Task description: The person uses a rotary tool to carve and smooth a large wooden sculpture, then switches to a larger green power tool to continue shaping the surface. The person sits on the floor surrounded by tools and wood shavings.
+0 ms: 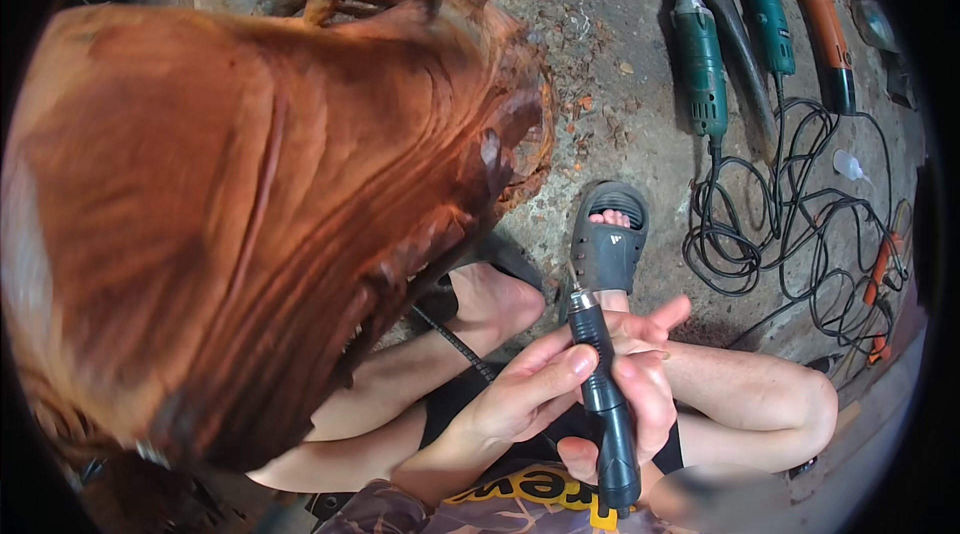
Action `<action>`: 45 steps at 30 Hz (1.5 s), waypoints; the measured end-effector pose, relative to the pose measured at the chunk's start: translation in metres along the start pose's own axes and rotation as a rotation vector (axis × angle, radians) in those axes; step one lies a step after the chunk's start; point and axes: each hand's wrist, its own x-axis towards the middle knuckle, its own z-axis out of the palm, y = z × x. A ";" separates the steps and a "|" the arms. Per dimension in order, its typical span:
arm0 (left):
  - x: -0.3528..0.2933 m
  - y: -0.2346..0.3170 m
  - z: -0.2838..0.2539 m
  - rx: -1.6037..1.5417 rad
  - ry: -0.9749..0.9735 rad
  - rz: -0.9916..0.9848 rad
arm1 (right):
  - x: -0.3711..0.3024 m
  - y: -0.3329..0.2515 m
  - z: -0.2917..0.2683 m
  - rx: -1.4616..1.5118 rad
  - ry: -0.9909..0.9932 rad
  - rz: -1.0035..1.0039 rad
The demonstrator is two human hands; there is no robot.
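Observation:
A black rotary carving handpiece with a silver collet and a thin bit points away from me, over my lap. My left hand pinches its upper body, the thumb pressed on the side near the collet. Around the lower grip wraps my right hand, with one finger sticking out to the right. Some of the fingers behind the handpiece are hidden. A large carved block of reddish-brown wood, with flowing grooves, fills the left side. The bit is apart from the wood.
On the concrete floor at far right lie two green die grinders and an orange power tool. Their tangled black cords spread nearby, beside a small white bottle. Wood chips litter the floor.

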 end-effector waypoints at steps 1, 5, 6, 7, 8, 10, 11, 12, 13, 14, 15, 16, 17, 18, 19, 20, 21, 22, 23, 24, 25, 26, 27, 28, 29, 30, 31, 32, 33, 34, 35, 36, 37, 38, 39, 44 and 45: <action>0.001 0.005 -0.003 0.084 0.001 0.024 | 0.005 -0.001 0.003 0.017 0.024 0.001; 0.015 0.013 -0.016 0.267 0.186 0.068 | 0.018 0.024 0.016 0.193 0.023 0.072; 0.016 0.012 -0.017 0.276 0.240 0.076 | 0.019 0.036 0.018 0.242 0.058 0.076; 0.021 0.010 -0.022 0.393 0.245 0.116 | 0.017 0.044 0.024 0.239 0.098 0.078; 0.020 0.009 -0.024 0.437 0.270 0.104 | 0.014 0.051 0.028 0.185 0.115 0.028; 0.020 0.006 -0.029 0.523 0.328 0.080 | 0.008 0.063 0.035 0.213 0.121 -0.005; 0.019 0.006 -0.031 0.499 0.355 0.087 | 0.006 0.068 0.037 0.220 0.089 -0.004; 0.017 0.005 -0.033 0.512 0.345 0.081 | 0.005 0.071 0.037 0.204 0.045 -0.021; 0.016 0.007 -0.036 0.527 0.332 0.079 | 0.005 0.074 0.038 0.185 0.015 -0.050; 0.016 0.005 -0.038 0.526 0.343 0.102 | 0.005 0.075 0.038 0.188 -0.003 -0.052; 0.015 0.005 -0.039 0.525 0.354 0.125 | 0.006 0.077 0.039 0.189 -0.007 -0.064; 0.016 0.003 -0.040 0.524 0.364 0.148 | 0.008 0.078 0.039 0.171 -0.024 -0.054; 0.016 0.003 -0.041 0.514 0.367 0.150 | 0.009 0.078 0.039 0.162 -0.021 -0.064; 0.017 0.002 -0.042 0.530 0.368 0.165 | 0.011 0.079 0.040 0.176 -0.012 -0.073; 0.017 0.002 -0.042 0.546 0.370 0.181 | 0.011 0.078 0.041 0.170 -0.015 -0.069; 0.018 0.001 -0.042 0.562 0.371 0.196 | 0.013 0.078 0.042 0.168 -0.002 -0.074; 0.017 0.003 -0.042 0.604 0.364 0.192 | 0.014 0.077 0.044 0.172 0.020 -0.080; 0.017 0.003 -0.041 0.602 0.370 0.188 | 0.015 0.076 0.045 0.173 0.037 -0.086; 0.017 0.003 -0.041 0.600 0.377 0.184 | 0.016 0.076 0.047 0.179 0.088 -0.083; 0.017 0.003 -0.040 0.598 0.383 0.180 | 0.018 0.075 0.048 0.170 0.103 -0.079; 0.019 0.003 -0.041 0.595 0.372 0.197 | 0.019 0.074 0.048 0.162 0.119 -0.075; 0.019 0.002 -0.040 0.586 0.369 0.202 | 0.021 0.074 0.049 0.154 0.134 -0.072; 0.022 0.001 -0.041 0.578 0.365 0.206 | 0.022 0.074 0.049 0.156 0.134 -0.071; 0.023 0.001 -0.041 0.564 0.370 0.199 | 0.023 0.073 0.049 0.161 0.133 -0.066; 0.025 0.001 -0.041 0.549 0.387 0.186 | 0.024 0.073 0.049 0.167 0.133 -0.061; 0.026 0.002 -0.040 0.533 0.403 0.174 | 0.024 0.073 0.049 0.176 0.130 -0.050; 0.027 0.002 -0.038 0.516 0.434 0.154 | 0.025 0.073 0.048 0.173 0.126 -0.049; 0.027 0.006 -0.036 0.520 0.449 0.131 | 0.025 0.073 0.048 0.187 0.119 -0.039; 0.028 0.007 -0.034 0.525 0.464 0.107 | 0.026 0.074 0.047 0.185 0.112 -0.040; 0.025 0.011 -0.031 0.551 0.463 0.079 | 0.026 0.074 0.046 0.170 0.106 -0.034; 0.026 0.013 -0.029 0.561 0.469 0.077 | 0.026 0.075 0.044 0.173 0.088 -0.036; 0.025 0.015 -0.027 0.571 0.476 0.074 | 0.026 0.075 0.043 0.168 0.076 -0.035; 0.026 0.015 -0.026 0.565 0.489 0.099 | 0.027 0.075 0.041 0.139 0.048 -0.030; 0.026 0.015 -0.025 0.573 0.494 0.105 | 0.027 0.075 0.040 0.140 0.039 -0.019; 0.028 0.014 -0.026 0.580 0.500 0.110 | 0.027 0.075 0.038 0.141 0.030 -0.007; 0.032 0.003 -0.033 0.543 0.471 0.185 | 0.032 0.080 0.034 0.231 -0.002 0.002; 0.033 0.001 -0.036 0.572 0.456 0.215 | 0.033 0.082 0.033 0.247 -0.019 -0.002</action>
